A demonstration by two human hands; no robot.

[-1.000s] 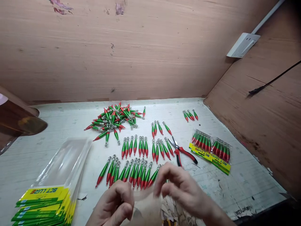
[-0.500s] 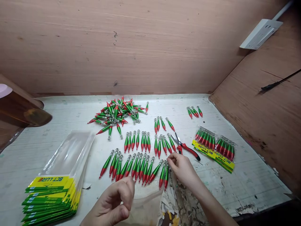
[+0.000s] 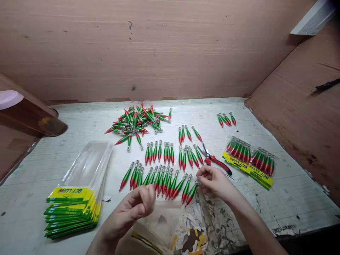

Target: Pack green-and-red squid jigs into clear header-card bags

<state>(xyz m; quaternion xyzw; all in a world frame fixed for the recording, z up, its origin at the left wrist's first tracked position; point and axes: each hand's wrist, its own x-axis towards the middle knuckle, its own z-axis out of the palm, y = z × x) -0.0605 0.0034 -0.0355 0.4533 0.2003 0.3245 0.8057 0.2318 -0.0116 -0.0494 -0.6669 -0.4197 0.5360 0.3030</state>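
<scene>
Slim green-and-red squid jigs with wire hook crowns lie in rows on the white table. At the right end of the front row, my right hand (image 3: 214, 181) pinches the hook end of a squid jig (image 3: 191, 193), which lies slanted with its red tip toward me. Left of it, my left hand (image 3: 136, 203) hovers in front of the row, fingers curled in and thumb against them; nothing shows in it. Just beyond my right hand are red-handled pliers (image 3: 216, 161) with parted jaws.
A loose heap of squid jigs (image 3: 135, 124) lies at the back. Clear bags with yellow-green headers (image 3: 73, 198) are stacked at left. Filled packs (image 3: 248, 159) lie at right, and several jigs (image 3: 225, 119) behind them. A brown cylinder (image 3: 32, 115) juts in at left.
The front row's rightmost jig has turned from nearly straight to slanted, its hook end at my right fingertips. My left fingers have closed further. The view has shifted slightly.
</scene>
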